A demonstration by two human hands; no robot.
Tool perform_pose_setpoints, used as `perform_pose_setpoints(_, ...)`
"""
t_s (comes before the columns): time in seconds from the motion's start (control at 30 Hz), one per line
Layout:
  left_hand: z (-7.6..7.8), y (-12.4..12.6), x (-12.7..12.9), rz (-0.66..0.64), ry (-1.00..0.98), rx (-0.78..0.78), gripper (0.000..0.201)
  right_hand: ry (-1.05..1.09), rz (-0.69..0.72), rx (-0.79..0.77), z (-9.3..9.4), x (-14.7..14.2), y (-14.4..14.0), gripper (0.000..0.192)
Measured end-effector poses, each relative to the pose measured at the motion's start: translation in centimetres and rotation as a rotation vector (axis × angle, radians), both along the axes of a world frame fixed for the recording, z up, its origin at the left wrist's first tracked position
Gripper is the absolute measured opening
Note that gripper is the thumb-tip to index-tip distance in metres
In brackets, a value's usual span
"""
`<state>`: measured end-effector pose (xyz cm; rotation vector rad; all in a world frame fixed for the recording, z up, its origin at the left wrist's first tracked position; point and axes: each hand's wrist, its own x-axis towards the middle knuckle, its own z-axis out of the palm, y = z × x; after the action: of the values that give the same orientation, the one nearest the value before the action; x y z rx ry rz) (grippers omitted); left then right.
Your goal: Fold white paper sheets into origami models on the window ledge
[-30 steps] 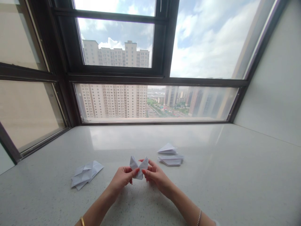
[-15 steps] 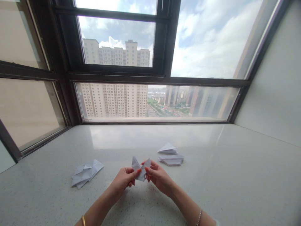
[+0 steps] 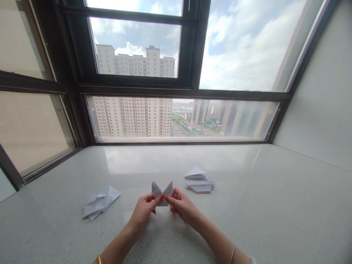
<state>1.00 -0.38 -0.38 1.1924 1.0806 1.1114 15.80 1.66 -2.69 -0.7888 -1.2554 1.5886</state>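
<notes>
A small folded white paper piece (image 3: 166, 189) with two pointed flaps, spread like a V, is held up over the pale speckled counter. My left hand (image 3: 145, 207) pinches its left side, thumb laid across the front near the middle. From the right, my right hand (image 3: 183, 206) grips it the same way, and the two thumb tips almost meet below the notch. Most of the other fingers are behind the paper and partly hidden.
Several folded white papers (image 3: 101, 202) lie overlapping on the counter (image 3: 247, 205) at left. A folded paper pile (image 3: 200, 185) and a pointed folded paper (image 3: 195, 171) lie beyond my right hand. Dark window frames (image 3: 181, 143) border the counter's back and left; a white wall (image 3: 316, 110) stands at right.
The folded paper has shifted slightly left and up and now faces me more squarely, its two points level. My thumbs have come closer together at its middle.
</notes>
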Motion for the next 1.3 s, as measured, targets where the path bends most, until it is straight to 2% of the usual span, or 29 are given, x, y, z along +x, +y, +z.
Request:
perform_pose_setpoints(0.2, 0.0, -0.2, 0.3, -0.066, -0.134, 0.055, 0.028, -0.088, 0.050, 0.006, 0.2, 0.2, -0.2, 0.031)
perform_pose_setpoints(0.37, 0.0, -0.1, 0.5, -0.085, -0.067, 0.057, 0.031, -0.046, 0.021, -0.030, 0.9, 0.2, -0.5, 0.030)
perform_pose_setpoints(0.5, -0.2, 0.0, 0.5, -0.097, -0.144, 0.086, 0.037, 0.039, 0.027, -0.084, 1.2, 0.4, -0.7, 0.028)
perform_pose_setpoints(0.63, -0.2, 0.0, 0.2, -0.230, -0.218, 0.071, 0.053, 0.050, 0.122, -0.112, 1.2, 0.5, -0.7, 0.027)
perform_pose_setpoints(0.83, -0.4, 0.1, -0.3, -0.363, -0.357, 0.083, 0.042, 0.058, 0.192, -0.121, 1.2, 0.4, -0.9, 0.028)
perform_pose_setpoints(1.3, 0.2, -0.3, -0.1, -0.309, -0.331, 0.074, 0.043, 0.050, 0.208, -0.127, 1.4, 0.3, -1.0, 0.029)
